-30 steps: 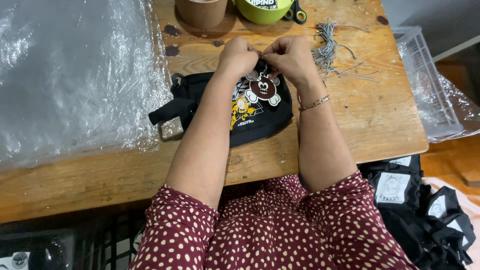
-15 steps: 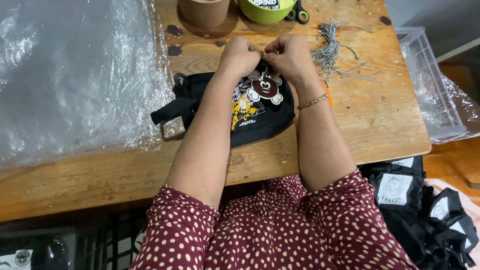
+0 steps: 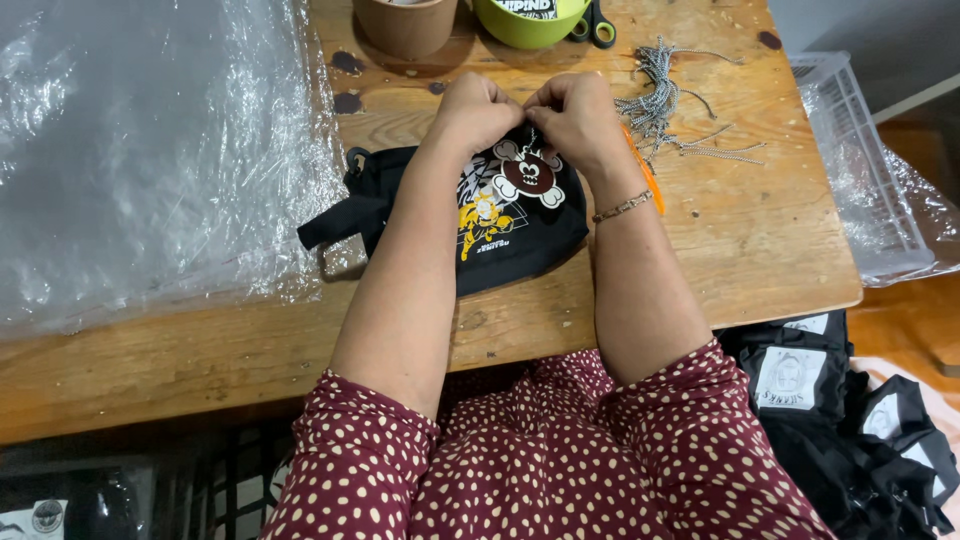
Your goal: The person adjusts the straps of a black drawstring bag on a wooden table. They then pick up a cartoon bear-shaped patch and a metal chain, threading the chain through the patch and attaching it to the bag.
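Black pouch (image 3: 505, 235) top edge in both pinched grips, left hand (image 3: 478, 108), right hand (image 3: 572, 115); chains (image 3: 660, 100) beside.

Bare wooden table (image 3: 760, 240) rightward — ball chains (image 3: 665, 100), cups (image 3: 405, 25) beyond

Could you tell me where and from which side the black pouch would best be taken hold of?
Probably by the black strap jutting from the black pouch at its left end, coming in from the left. It lies flat and free on the wooden table, while the left hand and right hand crowd the far edge.
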